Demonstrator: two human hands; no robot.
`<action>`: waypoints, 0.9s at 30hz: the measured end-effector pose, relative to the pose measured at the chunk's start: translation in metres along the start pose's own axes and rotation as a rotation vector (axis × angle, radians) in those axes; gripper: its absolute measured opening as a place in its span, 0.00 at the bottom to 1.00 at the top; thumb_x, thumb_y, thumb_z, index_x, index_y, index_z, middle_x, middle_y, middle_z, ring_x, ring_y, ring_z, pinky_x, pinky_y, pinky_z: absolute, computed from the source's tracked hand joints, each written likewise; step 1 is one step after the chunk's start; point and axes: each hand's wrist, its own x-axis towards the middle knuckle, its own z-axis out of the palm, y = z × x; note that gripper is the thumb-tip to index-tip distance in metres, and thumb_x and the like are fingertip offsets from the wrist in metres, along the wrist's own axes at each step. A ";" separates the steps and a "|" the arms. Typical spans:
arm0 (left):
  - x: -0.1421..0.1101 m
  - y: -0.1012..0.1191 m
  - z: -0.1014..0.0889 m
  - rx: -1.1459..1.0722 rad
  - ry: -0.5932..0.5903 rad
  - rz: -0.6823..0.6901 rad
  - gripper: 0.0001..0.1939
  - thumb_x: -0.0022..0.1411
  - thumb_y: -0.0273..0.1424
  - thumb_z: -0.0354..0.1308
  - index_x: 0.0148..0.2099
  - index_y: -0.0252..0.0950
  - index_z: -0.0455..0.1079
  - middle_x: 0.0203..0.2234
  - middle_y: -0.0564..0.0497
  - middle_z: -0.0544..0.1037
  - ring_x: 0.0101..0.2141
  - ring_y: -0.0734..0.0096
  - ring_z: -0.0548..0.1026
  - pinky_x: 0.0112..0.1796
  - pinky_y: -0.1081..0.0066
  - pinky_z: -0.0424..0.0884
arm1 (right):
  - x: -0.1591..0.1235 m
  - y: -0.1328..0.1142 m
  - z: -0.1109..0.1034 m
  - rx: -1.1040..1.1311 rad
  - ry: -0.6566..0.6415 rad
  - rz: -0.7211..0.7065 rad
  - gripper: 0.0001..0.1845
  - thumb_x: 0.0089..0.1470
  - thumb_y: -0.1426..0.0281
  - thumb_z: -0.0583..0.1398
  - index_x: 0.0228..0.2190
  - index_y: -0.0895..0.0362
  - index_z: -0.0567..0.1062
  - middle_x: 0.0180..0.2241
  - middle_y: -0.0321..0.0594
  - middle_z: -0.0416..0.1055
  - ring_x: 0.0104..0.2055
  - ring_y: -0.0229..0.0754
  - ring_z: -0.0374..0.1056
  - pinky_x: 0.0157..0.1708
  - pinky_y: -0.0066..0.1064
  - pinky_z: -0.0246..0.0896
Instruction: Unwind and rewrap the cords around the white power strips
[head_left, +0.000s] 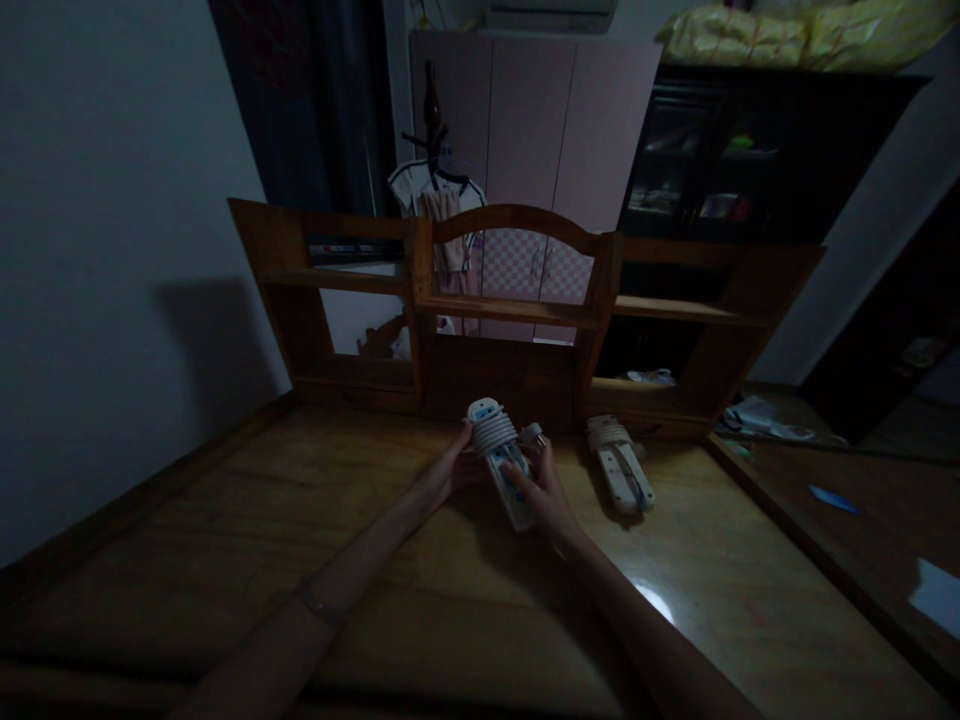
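Note:
A white power strip [501,462] with its cord wound around its upper half is held just above a wooden surface [420,590]. My left hand [448,468] grips it from the left side, fingers curled on the wound cord. My right hand [541,488] holds the lower end from the right, fingers closed over it, with the plug [531,433] sticking up beside the thumb. A second power strip [619,466], also cord-wrapped, lies flat on the wood a little to the right, untouched.
A wooden headboard shelf unit [517,310] stands right behind the strips. A white wall [112,250] runs along the left. A pink wardrobe [540,130] and a dark cabinet [750,160] stand beyond. Papers [937,595] lie at the right.

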 end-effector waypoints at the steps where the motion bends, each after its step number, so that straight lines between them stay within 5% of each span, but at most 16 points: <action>1: 0.000 0.001 -0.001 -0.001 0.005 -0.006 0.36 0.53 0.58 0.53 0.51 0.33 0.67 0.35 0.41 0.78 0.37 0.59 0.77 0.41 0.61 0.73 | 0.000 0.000 0.000 -0.002 0.000 0.004 0.33 0.55 0.61 0.60 0.57 0.51 0.52 0.54 0.43 0.64 0.55 0.46 0.62 0.56 0.43 0.56; 6: 0.001 0.003 0.000 -0.018 0.024 0.024 0.34 0.53 0.58 0.55 0.48 0.34 0.70 0.37 0.42 0.77 0.37 0.60 0.76 0.39 0.63 0.73 | 0.000 -0.001 0.002 0.004 -0.018 -0.016 0.33 0.56 0.61 0.60 0.58 0.50 0.52 0.56 0.43 0.62 0.57 0.46 0.61 0.56 0.42 0.56; 15: -0.003 0.012 -0.002 -0.051 0.210 0.327 0.27 0.51 0.47 0.64 0.51 0.40 0.70 0.46 0.49 0.74 0.39 0.69 0.73 0.36 0.74 0.69 | -0.006 -0.007 0.009 -0.172 -0.069 -0.107 0.32 0.57 0.65 0.58 0.59 0.49 0.51 0.55 0.43 0.62 0.54 0.46 0.63 0.55 0.40 0.57; 21: -0.010 0.027 -0.006 -0.024 0.103 0.414 0.23 0.52 0.39 0.65 0.49 0.34 0.72 0.43 0.44 0.76 0.42 0.64 0.73 0.43 0.70 0.68 | -0.014 -0.015 0.013 -0.339 -0.181 -0.199 0.32 0.57 0.66 0.58 0.59 0.50 0.52 0.52 0.44 0.65 0.50 0.49 0.65 0.49 0.41 0.61; 27: -0.006 0.024 -0.014 0.060 0.076 0.350 0.24 0.53 0.41 0.64 0.49 0.31 0.72 0.46 0.41 0.75 0.44 0.59 0.74 0.44 0.66 0.68 | -0.015 -0.013 0.014 -0.345 -0.160 -0.228 0.31 0.57 0.65 0.58 0.59 0.50 0.52 0.52 0.44 0.65 0.50 0.50 0.65 0.48 0.41 0.62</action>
